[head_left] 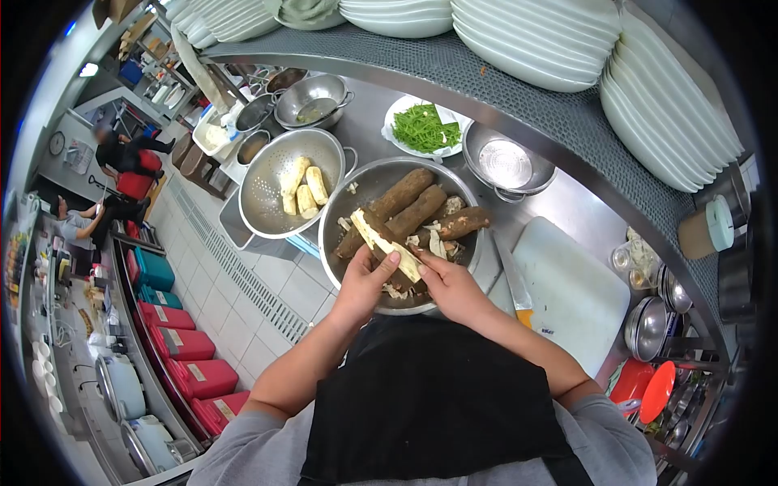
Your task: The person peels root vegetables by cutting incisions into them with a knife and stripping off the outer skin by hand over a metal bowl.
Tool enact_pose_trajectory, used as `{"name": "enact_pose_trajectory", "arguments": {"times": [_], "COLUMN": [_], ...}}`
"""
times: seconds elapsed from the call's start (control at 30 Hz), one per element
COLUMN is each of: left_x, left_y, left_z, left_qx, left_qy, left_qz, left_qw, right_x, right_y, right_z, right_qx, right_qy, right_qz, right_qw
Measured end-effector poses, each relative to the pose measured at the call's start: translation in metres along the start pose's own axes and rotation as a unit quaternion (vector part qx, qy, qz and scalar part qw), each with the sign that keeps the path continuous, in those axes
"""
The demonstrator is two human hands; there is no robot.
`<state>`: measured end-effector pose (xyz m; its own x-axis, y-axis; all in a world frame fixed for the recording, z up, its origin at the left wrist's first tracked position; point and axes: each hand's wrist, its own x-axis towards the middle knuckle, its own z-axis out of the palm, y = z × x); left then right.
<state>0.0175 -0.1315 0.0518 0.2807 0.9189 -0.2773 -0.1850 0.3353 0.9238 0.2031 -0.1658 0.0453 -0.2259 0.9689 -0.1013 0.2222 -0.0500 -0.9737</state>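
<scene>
Both of my hands hold one partly peeled cassava root (385, 243) over a large metal bowl (327, 263). My left hand (366, 282) is closed on its near side, thumb lying along the pale flesh. At the lower right end, my right hand (448, 283) grips the root with the thumb near the tip. Brown skin still shows along part of the root. Several unpeeled cassava roots (403, 193) and loose peel scraps (438, 241) lie in the bowl. Peeled cassava pieces (306, 190) rest in a perforated colander (258, 185) to the left.
A knife (512, 279) with a yellow handle lies beside a white cutting board (567, 292) on the right. Behind stand a plate of chopped greens (423, 128) and a metal bowl (509, 164). Stacked white plates (535, 40) line the shelf above. Two people sit far left.
</scene>
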Motion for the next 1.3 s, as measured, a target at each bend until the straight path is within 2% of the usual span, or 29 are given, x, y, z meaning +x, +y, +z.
{"name": "enact_pose_trajectory", "arguments": {"times": [0.03, 0.17, 0.23, 0.27, 0.33, 0.4, 0.47, 0.5, 0.6, 0.67, 0.7, 0.77, 0.87, 0.93, 1.0, 1.13, 1.27, 1.3], "left_x": [-0.001, 0.002, 0.005, 0.005, 0.007, 0.008, 0.005, 0.005, 0.005, 0.005, 0.002, 0.0, 0.001, -0.001, -0.004, -0.01, -0.016, -0.015], "left_y": [-0.002, 0.002, 0.0, 0.0, 0.002, 0.003, 0.001, 0.0, -0.008, -0.007, -0.002, -0.001, -0.002, -0.002, 0.0, 0.005, 0.011, 0.01], "left_z": [0.001, -0.006, -0.021, -0.025, -0.03, -0.035, -0.036, -0.036, -0.035, -0.033, -0.03, -0.027, -0.024, -0.021, -0.016, -0.005, 0.002, 0.002], "left_qx": [0.008, 0.031, 0.039, 0.039, -0.046, -0.056, -0.112, -0.084, -0.146, -0.151, -0.127, -0.102, -0.073, -0.008, 0.023, 0.05, 0.019, 0.018], "left_qy": [0.021, 0.026, -0.045, -0.045, -0.096, -0.124, -0.177, -0.172, -0.12, -0.103, -0.085, -0.066, -0.057, -0.037, -0.043, -0.04, -0.039, -0.039], "left_qz": [0.004, -0.005, -0.018, -0.018, -0.058, -0.066, -0.075, -0.075, -0.087, -0.078, -0.072, -0.066, -0.036, 0.001, 0.012, 0.016, -0.018, -0.018], "left_qw": [1.0, 0.999, 0.998, 0.998, 0.993, 0.988, 0.975, 0.979, 0.978, 0.98, 0.986, 0.99, 0.995, 0.999, 0.999, 0.998, 0.999, 0.999], "right_x": [-0.002, 0.008, 0.016, 0.017, 0.013, 0.013, 0.015, 0.015, 0.014, 0.014, 0.013, 0.009, 0.003, 0.0, -0.001, 0.0, -0.003, -0.005], "right_y": [-0.002, 0.014, 0.01, 0.003, -0.024, -0.025, -0.018, -0.01, 0.004, -0.003, -0.004, -0.005, -0.017, -0.019, -0.011, -0.003, -0.002, -0.009], "right_z": [0.004, 0.003, -0.018, -0.026, -0.041, -0.042, -0.043, -0.041, -0.035, -0.035, -0.032, -0.025, -0.023, -0.02, -0.012, -0.004, 0.002, 0.001], "right_qx": [-0.019, -0.036, 0.077, 0.077, 0.173, 0.192, 0.265, 0.263, 0.231, 0.062, 0.062, 0.031, 0.077, 0.075, 0.032, -0.036, -0.007, 0.067], "right_qy": [0.042, 0.061, -0.09, -0.091, -0.173, -0.179, -0.145, -0.147, -0.143, -0.091, -0.091, -0.057, -0.089, -0.092, -0.052, -0.004, 0.011, -0.009], "right_qz": [-0.011, -0.042, 0.082, 0.082, 0.211, 0.216, 0.232, 0.232, 0.221, 0.218, 0.217, 0.121, 0.08, 0.064, -0.041, -0.127, -0.123, -0.033], "right_qw": [0.999, 0.997, 0.99, 0.989, 0.946, 0.941, 0.925, 0.925, 0.937, 0.97, 0.97, 0.991, 0.99, 0.991, 0.997, 0.991, 0.992, 0.997]}}
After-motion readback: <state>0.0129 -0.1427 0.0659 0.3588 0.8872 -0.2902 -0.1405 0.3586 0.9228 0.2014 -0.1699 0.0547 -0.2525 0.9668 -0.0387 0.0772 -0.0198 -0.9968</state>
